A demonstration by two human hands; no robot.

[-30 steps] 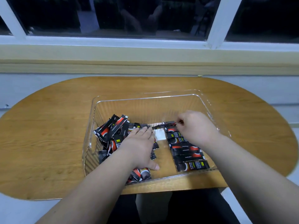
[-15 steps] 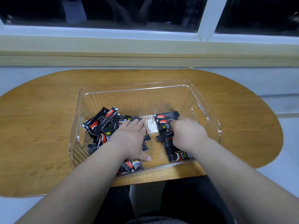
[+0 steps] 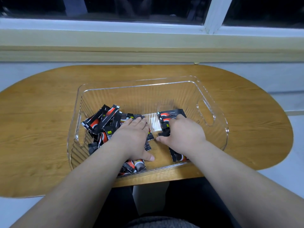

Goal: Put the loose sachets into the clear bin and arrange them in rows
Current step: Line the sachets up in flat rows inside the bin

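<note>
A person's left hand (image 3: 133,139) is lying flat, fingers together, on a jumbled heap of sachets (image 3: 102,124) at the clear bin's (image 3: 218,140) left, while the right hand (image 3: 182,134) is pressing, fingers curled, on the row (image 3: 171,116) forming at right. Further pushing is likely risking skewing the slick black-and-red packets, now all sitting inside the bin on the desk (image 3: 41,112).
</note>
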